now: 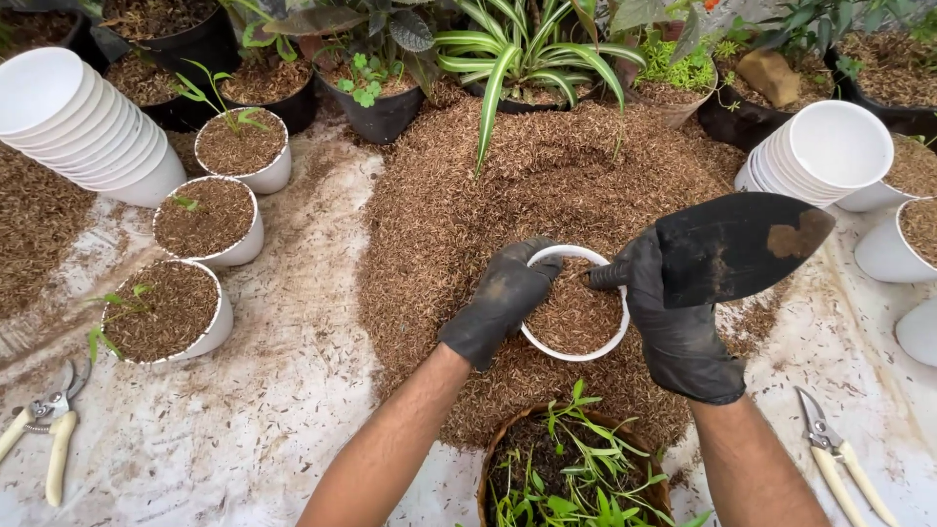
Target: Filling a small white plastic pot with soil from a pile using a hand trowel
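The white pot (pixel 574 310) sits on the husk heap (pixel 508 185), gripped at its rim by the left hand (pixel 501 298). The trowel (pixel 732 244) is clenched in the right hand (pixel 673 322) just beside the pot; it is best kept level, the pot steadied.

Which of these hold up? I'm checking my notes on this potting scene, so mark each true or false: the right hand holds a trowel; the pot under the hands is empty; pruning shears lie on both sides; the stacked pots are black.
1. The right hand holds a trowel. True.
2. The white pot that the left hand grips is empty. False: it holds brown husk mix.
3. Pruning shears lie at left and right. True.
4. The stacked pots are black. False: they are white.
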